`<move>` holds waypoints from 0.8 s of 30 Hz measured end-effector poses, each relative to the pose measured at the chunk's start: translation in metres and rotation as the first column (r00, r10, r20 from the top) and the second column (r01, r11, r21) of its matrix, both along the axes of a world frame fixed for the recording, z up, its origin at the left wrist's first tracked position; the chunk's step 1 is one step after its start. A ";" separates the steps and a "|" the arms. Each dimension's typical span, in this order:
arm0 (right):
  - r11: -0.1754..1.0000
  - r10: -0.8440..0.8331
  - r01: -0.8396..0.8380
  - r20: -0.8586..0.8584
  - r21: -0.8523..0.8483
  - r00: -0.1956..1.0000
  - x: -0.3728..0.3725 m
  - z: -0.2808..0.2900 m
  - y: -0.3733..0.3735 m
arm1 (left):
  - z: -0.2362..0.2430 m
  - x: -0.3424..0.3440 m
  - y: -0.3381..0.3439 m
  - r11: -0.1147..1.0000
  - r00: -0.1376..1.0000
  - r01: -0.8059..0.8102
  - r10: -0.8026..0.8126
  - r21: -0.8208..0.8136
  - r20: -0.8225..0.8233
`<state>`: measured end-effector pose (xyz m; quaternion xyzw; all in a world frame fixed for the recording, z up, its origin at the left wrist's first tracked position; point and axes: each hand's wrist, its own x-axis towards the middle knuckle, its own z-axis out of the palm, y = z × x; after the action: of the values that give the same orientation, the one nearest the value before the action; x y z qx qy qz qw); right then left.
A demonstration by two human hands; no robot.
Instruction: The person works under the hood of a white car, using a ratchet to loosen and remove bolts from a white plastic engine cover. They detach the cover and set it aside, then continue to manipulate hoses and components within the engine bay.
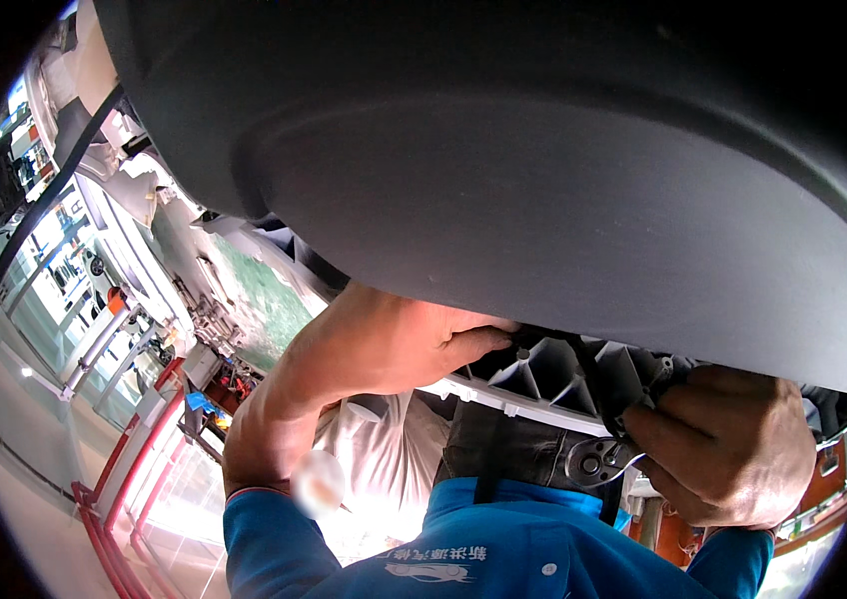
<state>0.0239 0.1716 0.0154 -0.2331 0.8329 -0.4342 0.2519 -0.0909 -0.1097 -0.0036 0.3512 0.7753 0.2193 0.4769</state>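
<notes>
A large, smooth dark grey plastic panel (503, 210) hangs over both hands and fills the upper view. My left hand (409, 339) reaches up to its lower edge, the thumb stretched along it; the other fingertips are hidden behind the panel. Below the edge shows a ribbed grey plastic frame (543, 371) with a pale rim. My right hand (728, 439) is closed at the right end of this frame, fingers curled. A narrow black strip (598, 384) runs down to its fingertips; what sits inside the grip is hidden.
Close to my waist is a round metal piece (591, 461) resembling a ratchet head. A blue shirt (483, 549) covers my torso. At the left stand red metal bars (109, 539), and a black cable (39, 215) curves past. A greenish pane (264, 290) lies beyond my left arm.
</notes>
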 end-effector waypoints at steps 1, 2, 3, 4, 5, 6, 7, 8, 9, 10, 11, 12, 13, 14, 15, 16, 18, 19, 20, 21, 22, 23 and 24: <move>1.000 -0.003 0.003 -0.010 0.004 1.000 -0.003 0.001 0.000 | 0.000 0.000 0.001 1.000 1.000 -0.014 0.014 0.023 -0.008; 1.000 -0.007 0.007 -0.011 0.003 1.000 -0.004 0.002 0.001 | 0.003 -0.004 0.002 0.999 0.999 -0.043 0.042 0.017 0.018; 1.000 -0.010 0.010 -0.011 0.003 1.000 -0.007 0.002 0.000 | 0.004 -0.007 0.001 0.997 0.997 -0.071 0.071 0.010 0.044; 1.000 -0.015 0.015 -0.004 -0.003 1.000 -0.008 0.003 0.000 | 0.006 -0.008 0.000 0.993 0.994 -0.105 0.104 -0.053 -0.014; 1.000 -0.012 0.012 0.001 -0.005 1.000 -0.010 0.004 0.000 | 0.008 -0.010 -0.002 0.983 0.988 -0.141 0.133 -0.115 -0.074; 1.000 -0.012 0.012 0.007 -0.006 1.000 -0.011 0.004 0.001 | 0.009 -0.012 -0.002 0.968 0.978 -0.180 0.157 -0.173 -0.135; 1.000 0.000 0.000 0.006 -0.008 1.000 -0.013 0.005 0.001 | 0.007 -0.013 -0.004 0.988 0.989 -0.064 0.044 -0.139 -0.144; 1.000 0.008 -0.008 0.003 -0.009 1.000 -0.014 0.005 0.001 | 0.002 -0.016 -0.007 0.993 0.985 0.054 -0.071 -0.107 -0.157; 1.000 0.017 -0.017 -0.001 -0.009 1.000 -0.015 0.006 0.002 | -0.003 -0.018 -0.009 0.982 0.968 0.173 -0.184 -0.078 -0.172; 1.000 0.026 -0.026 -0.007 -0.010 1.000 -0.015 0.006 0.001 | -0.007 -0.019 -0.013 0.989 0.979 0.139 -0.146 -0.059 -0.142; 0.999 0.034 -0.034 -0.013 -0.011 0.999 -0.016 0.007 0.000 | -0.011 -0.020 -0.015 0.994 0.988 0.104 -0.108 -0.042 -0.112; 1.000 0.008 -0.008 -0.028 -0.019 1.000 -0.013 0.006 -0.001 | -0.009 -0.020 -0.015 0.994 0.989 0.099 -0.104 -0.051 -0.103; 0.999 -0.022 0.021 -0.039 -0.024 0.999 -0.007 0.002 -0.003 | -0.010 -0.021 -0.014 0.993 0.990 0.101 -0.106 -0.056 -0.088; 0.999 -0.033 0.032 -0.045 -0.022 0.998 -0.005 0.000 -0.005 | -0.006 -0.025 -0.008 0.987 0.985 0.133 -0.141 -0.087 -0.095; 0.999 -0.044 0.043 -0.054 -0.019 0.998 -0.004 -0.002 -0.006 | -0.001 -0.028 -0.003 0.979 0.979 0.165 -0.177 -0.117 -0.101; 0.999 -0.036 0.036 -0.057 -0.010 0.998 -0.006 -0.001 -0.005 | 0.003 -0.029 0.000 0.960 0.981 0.123 -0.156 -0.250 -0.116; 1.000 -0.024 0.024 -0.061 0.003 0.998 -0.006 0.000 -0.004 | 0.011 -0.030 0.004 0.898 0.978 0.020 -0.108 -0.440 -0.176; 1.000 -0.020 0.020 -0.066 0.009 0.998 -0.007 0.000 -0.004 | 0.016 -0.031 0.006 0.866 0.972 -0.043 -0.078 -0.498 -0.220; 1.000 -0.015 0.016 -0.069 0.016 0.997 -0.009 0.002 -0.005 | 0.022 -0.030 0.007 0.862 0.959 -0.114 -0.035 -0.493 -0.282; 1.000 -0.012 0.014 -0.072 0.023 0.997 -0.010 0.004 -0.006 | 0.023 -0.028 0.004 0.869 0.951 -0.165 0.015 -0.467 -0.308; 0.999 -0.010 0.012 -0.071 0.031 0.997 -0.013 0.008 -0.008 | 0.024 -0.027 0.001 0.873 0.942 -0.214 0.065 -0.438 -0.330; 1.000 -0.018 0.019 -0.074 0.015 0.997 -0.014 0.008 -0.009 | 0.024 -0.026 -0.001 0.876 0.929 -0.261 0.114 -0.405 -0.353; 1.000 -0.028 0.028 -0.079 -0.002 0.997 -0.016 0.008 -0.010 | 0.029 -0.028 0.000 0.889 0.924 -0.296 0.174 -0.348 -0.341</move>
<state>0.0080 0.1617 0.0231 -0.2386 0.8452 -0.4284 0.2127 -0.1189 -0.1099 0.0255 0.1797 0.9038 0.0598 0.3837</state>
